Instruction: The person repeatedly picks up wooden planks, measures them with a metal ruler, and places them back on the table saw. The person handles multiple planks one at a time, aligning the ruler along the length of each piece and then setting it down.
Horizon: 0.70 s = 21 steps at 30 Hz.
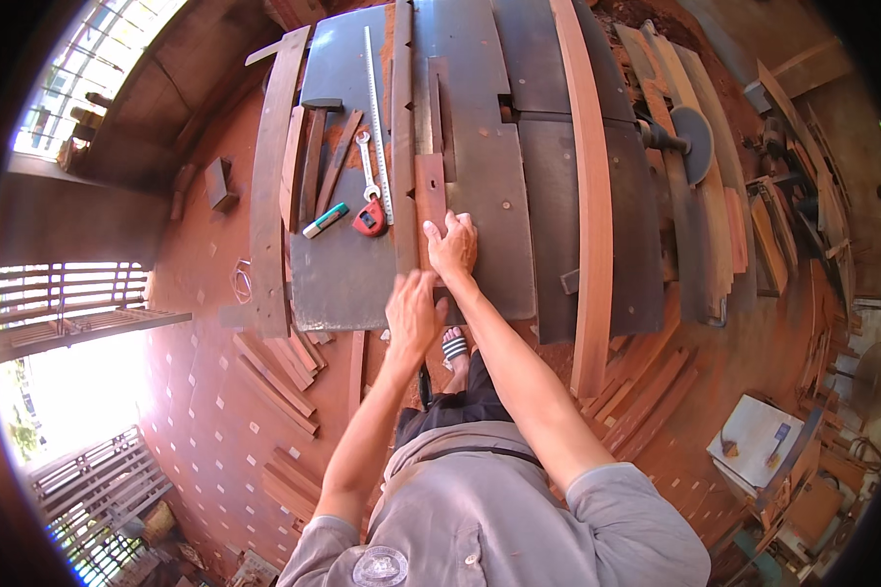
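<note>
On the dark metal table (480, 88) a narrow reddish wooden strip (430, 181) with a small dark slot lies along a long straight guide bar (404, 127). My right hand (453, 249) rests at the strip's near part, its thumb on the wood and apart from the fingers, which spread toward the right edge. Nearer to me, my left hand (413, 313) is by the near end of the guide bar and the strip. Motion smears its fingers, so its grip is unclear. Beyond the strip, a narrow slot (440, 108) runs in the tabletop.
Left of the bar lie a red tape measure (370, 218), a wrench (366, 161), a steel ruler (378, 117), a hammer (316, 147) and a green-and-white marker (325, 220). A long plank (589, 196) crosses the table's right side. A round disc (692, 145) stands farther right; cut boards (276, 382) lie on the floor.
</note>
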Tool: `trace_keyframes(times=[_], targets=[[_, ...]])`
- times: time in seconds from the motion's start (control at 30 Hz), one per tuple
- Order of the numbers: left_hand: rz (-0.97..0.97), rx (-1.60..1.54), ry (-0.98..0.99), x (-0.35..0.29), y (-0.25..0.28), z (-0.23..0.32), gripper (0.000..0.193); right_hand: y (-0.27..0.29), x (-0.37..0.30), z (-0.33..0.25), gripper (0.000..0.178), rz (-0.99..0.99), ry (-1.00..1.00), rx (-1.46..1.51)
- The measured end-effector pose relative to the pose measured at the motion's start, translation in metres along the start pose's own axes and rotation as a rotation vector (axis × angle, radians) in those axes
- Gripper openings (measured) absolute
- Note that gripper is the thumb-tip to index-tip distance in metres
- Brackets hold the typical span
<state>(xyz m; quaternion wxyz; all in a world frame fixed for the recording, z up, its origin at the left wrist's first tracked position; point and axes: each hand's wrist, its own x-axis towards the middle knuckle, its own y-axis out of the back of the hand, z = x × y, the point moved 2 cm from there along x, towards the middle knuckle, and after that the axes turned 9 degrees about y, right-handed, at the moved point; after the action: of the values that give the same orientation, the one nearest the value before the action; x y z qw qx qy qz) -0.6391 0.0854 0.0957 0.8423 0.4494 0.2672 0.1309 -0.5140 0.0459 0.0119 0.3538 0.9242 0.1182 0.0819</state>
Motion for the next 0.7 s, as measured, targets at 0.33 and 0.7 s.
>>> trace_keyframes(times=[0.33,0.7], targets=[[0.106,0.552,-0.248,0.075,0.007,-0.016,0.124,-0.003,0.019,-0.005,0.044,-0.016,-0.007,0.008],[0.019,0.554,-0.277,0.108,0.016,-0.014,0.136,-0.011,0.032,-0.002,0.043,-0.006,0.007,-0.052]])
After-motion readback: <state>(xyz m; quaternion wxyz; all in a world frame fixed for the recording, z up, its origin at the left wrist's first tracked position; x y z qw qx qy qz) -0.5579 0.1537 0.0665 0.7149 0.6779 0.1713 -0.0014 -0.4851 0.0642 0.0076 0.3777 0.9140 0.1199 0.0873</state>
